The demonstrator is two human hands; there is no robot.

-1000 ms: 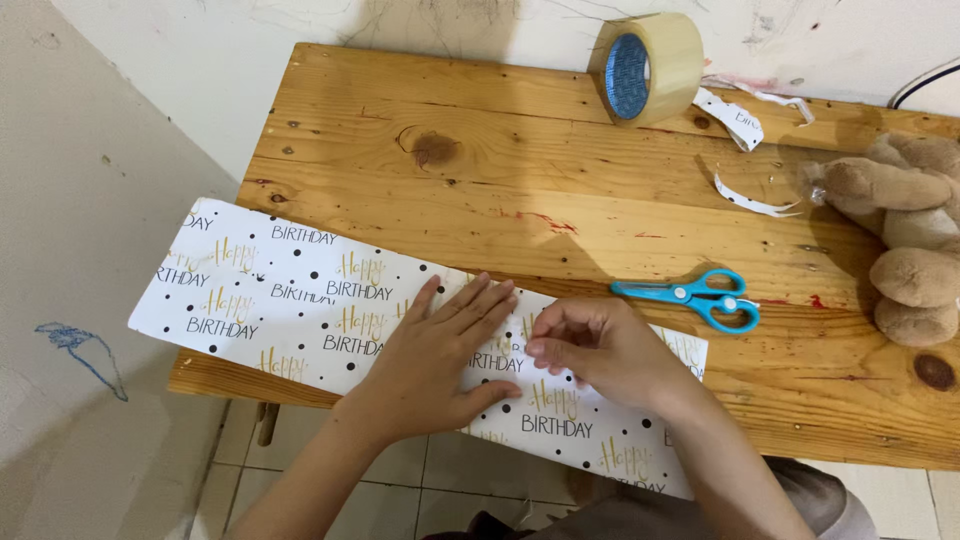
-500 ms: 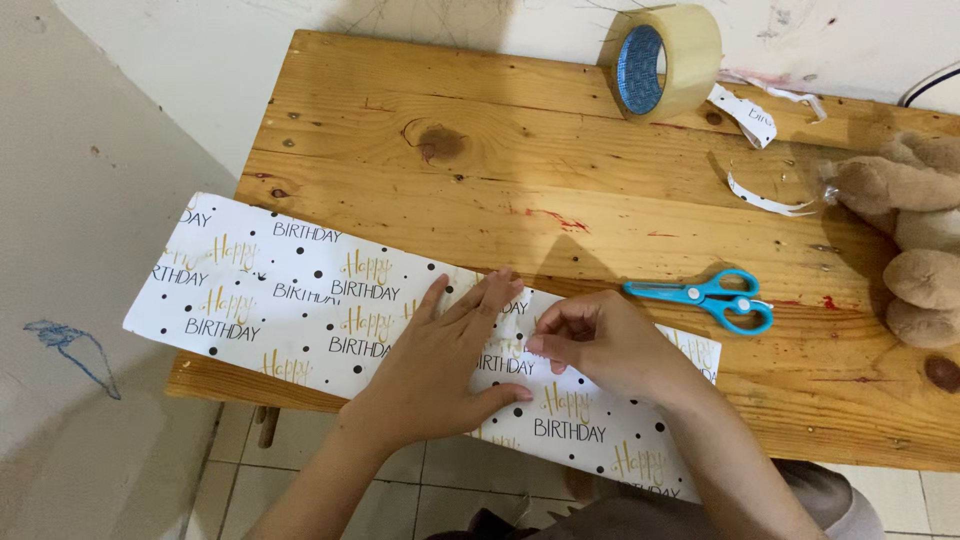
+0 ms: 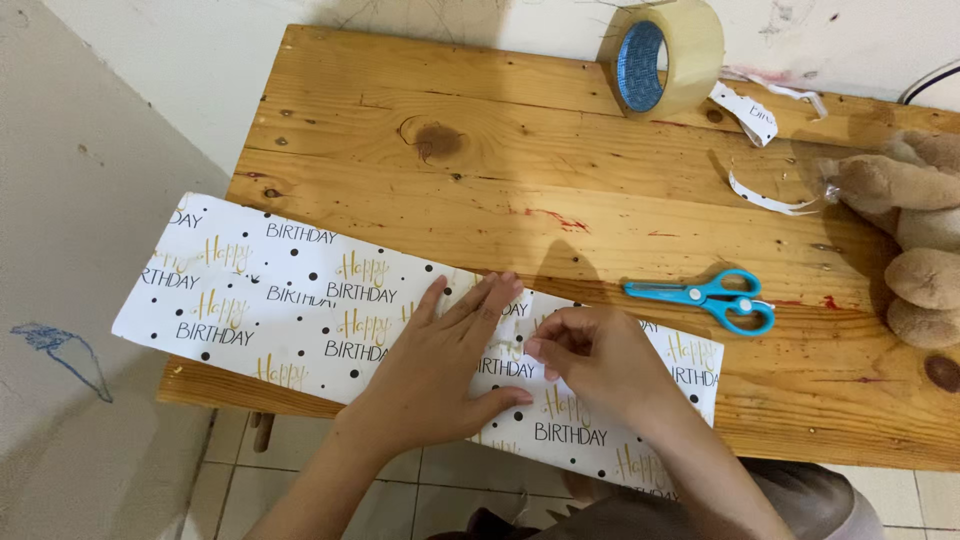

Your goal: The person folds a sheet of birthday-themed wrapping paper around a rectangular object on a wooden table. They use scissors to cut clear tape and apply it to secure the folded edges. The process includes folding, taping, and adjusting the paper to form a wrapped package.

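Left hand lying flat, released, pinning wrapping paper on counter. Right hand pinching paper's seam. Likely taping step; tape roll sitting at one o'clock.

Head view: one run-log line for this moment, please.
left hand flat on wrapping paper | right hand pinching paper seam | scissors right, untouched | tape roll at table back edge
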